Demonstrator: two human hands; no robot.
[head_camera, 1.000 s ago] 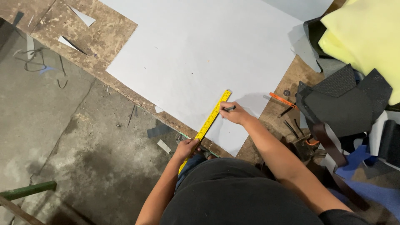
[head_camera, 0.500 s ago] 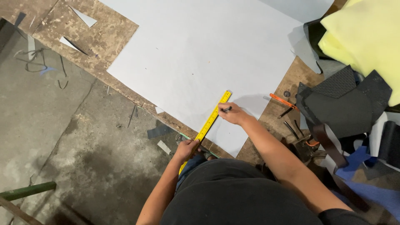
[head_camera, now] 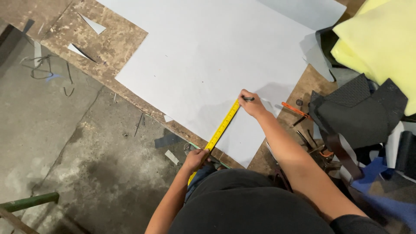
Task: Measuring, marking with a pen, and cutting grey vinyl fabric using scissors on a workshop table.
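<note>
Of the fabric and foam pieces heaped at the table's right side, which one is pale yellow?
The thick pale yellow foam piece at the top right corner, lying above the dark grey textured fabric. The blue cloth lies lower, near the person's right arm.

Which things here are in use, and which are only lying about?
In use: yellow tape measure, dark pen, large pale sheet, left hand, right hand.

Lying about: yellow foam, dark fabric pieces, orange-handled tool, paper offcuts.
</note>
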